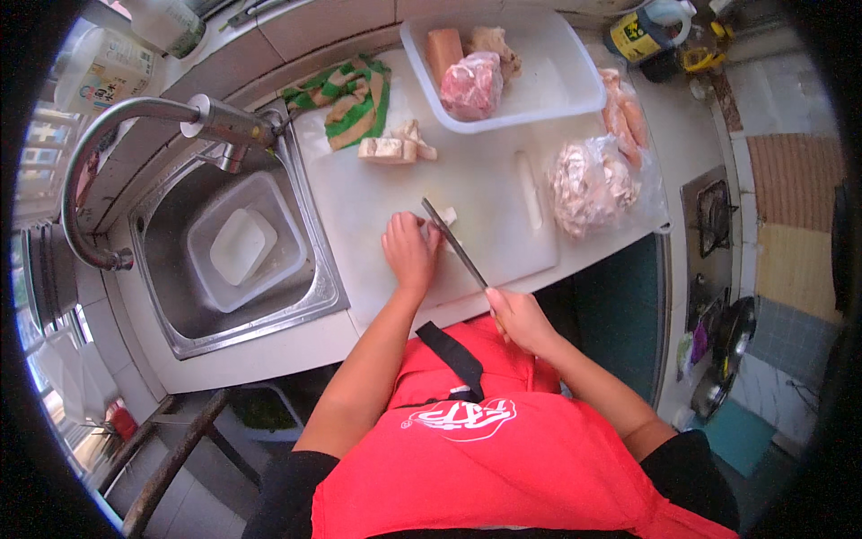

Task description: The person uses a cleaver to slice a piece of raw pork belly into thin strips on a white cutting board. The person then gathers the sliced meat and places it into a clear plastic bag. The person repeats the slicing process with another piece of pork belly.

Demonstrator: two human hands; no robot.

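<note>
My right hand (522, 320) is closed round the handle of a kitchen knife (454, 242), whose blade points up and left over a white plastic cutting board (498, 263). Close to the blade, on its left, my left hand (409, 249) rests on the board with curled fingers. Whether it grips a piece of food cannot be told. A small pale piece of food (448, 215) lies on the blade's far side. Toward the back of the board sit several pale, thick chunks (397, 149) that look like meat or fat.
A clear plastic tub (579, 108) with meat pieces stands behind the board. Bagged meat (592, 185) lies to the right. A green striped cloth (357, 101) is at the back. The steel sink (323, 276) at left holds plastic containers (242, 246) below a curved faucet (87, 141).
</note>
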